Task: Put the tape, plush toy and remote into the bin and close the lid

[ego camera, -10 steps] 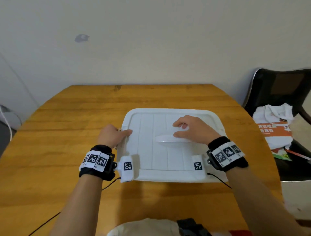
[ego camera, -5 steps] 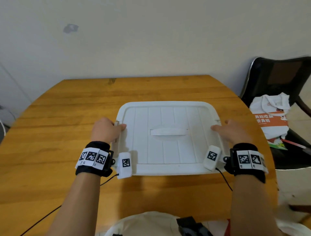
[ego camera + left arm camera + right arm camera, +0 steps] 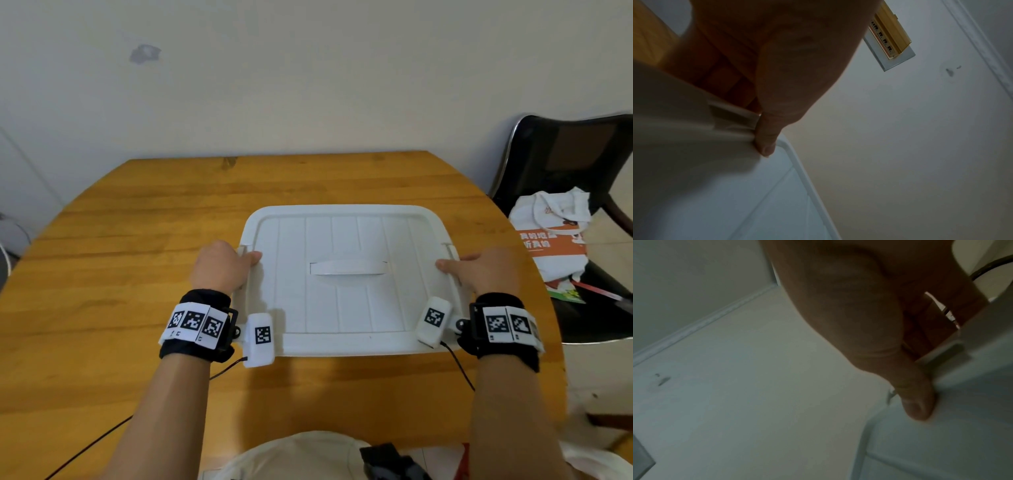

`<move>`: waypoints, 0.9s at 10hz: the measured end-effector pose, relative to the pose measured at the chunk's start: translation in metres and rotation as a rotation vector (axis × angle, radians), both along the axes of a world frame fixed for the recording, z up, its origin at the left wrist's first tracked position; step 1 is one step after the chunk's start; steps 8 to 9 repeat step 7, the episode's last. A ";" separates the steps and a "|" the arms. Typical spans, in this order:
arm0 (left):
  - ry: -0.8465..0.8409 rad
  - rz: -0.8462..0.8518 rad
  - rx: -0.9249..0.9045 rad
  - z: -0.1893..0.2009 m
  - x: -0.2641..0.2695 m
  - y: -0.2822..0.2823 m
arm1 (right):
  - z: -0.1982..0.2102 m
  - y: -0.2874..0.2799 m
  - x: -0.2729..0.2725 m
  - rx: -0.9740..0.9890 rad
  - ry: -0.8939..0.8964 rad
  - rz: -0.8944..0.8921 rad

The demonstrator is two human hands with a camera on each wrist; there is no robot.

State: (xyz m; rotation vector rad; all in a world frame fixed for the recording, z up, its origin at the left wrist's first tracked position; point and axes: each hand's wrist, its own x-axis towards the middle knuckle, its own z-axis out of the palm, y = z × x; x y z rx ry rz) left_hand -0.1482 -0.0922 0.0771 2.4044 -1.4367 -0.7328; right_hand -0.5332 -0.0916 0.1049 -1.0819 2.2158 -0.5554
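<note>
- Lid (image 3: 346, 274), head view: it lies flat on the white bin in the middle of the counter (image 3: 137, 240), its long axis running left to right across the person. The tape, toy and remote are not in sight, presumably inside.
- Same view: the left hand (image 3: 221, 269) grips the lid's left short edge by a small latch (image 3: 241, 250), thumb on top and fingers curled over the side. The right hand (image 3: 486, 270) mirrors it at the right edge beside the other latch (image 3: 449, 248), thumb lying on the lid. Each hand is equally near its own end, so the coming press looks like a straight downward one at both ends together.
- Left wrist view: the thumb (image 3: 766, 142) presses on the lid's rim beside the raised latch tab (image 3: 733, 116); the other fingers are hidden under the edge.
- Right wrist view: the thumb (image 3: 916, 404) rests flat on the lid's top next to a tab (image 3: 947, 352). Fingers curl down outside the edge, though the picture is dim and whether they clasp the latch cannot be told.
- A chair (image 3: 565, 164) with a bag (image 3: 551, 240) stands well to the right.
</note>
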 end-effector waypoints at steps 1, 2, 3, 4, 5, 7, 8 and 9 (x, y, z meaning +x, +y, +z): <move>-0.016 -0.012 0.004 0.000 -0.001 0.000 | -0.001 0.001 0.002 -0.035 0.028 0.026; -0.007 -0.013 0.007 0.002 0.000 0.000 | 0.000 0.001 0.000 -0.045 0.025 0.030; -0.010 -0.010 0.007 0.004 -0.001 0.001 | -0.001 0.001 -0.001 -0.034 0.030 0.023; 0.023 0.007 -0.012 0.006 -0.002 0.003 | -0.003 0.001 0.000 -0.040 0.011 0.019; 0.130 0.014 -0.012 0.008 0.000 0.007 | -0.003 0.001 0.001 -0.027 0.008 0.031; 0.709 0.186 -0.007 0.009 0.032 0.041 | 0.012 0.025 0.001 -0.301 -0.021 -0.070; 0.709 0.186 -0.007 0.009 0.032 0.041 | 0.012 0.025 0.001 -0.301 -0.021 -0.070; 0.709 0.186 -0.007 0.009 0.032 0.041 | 0.012 0.025 0.001 -0.301 -0.021 -0.070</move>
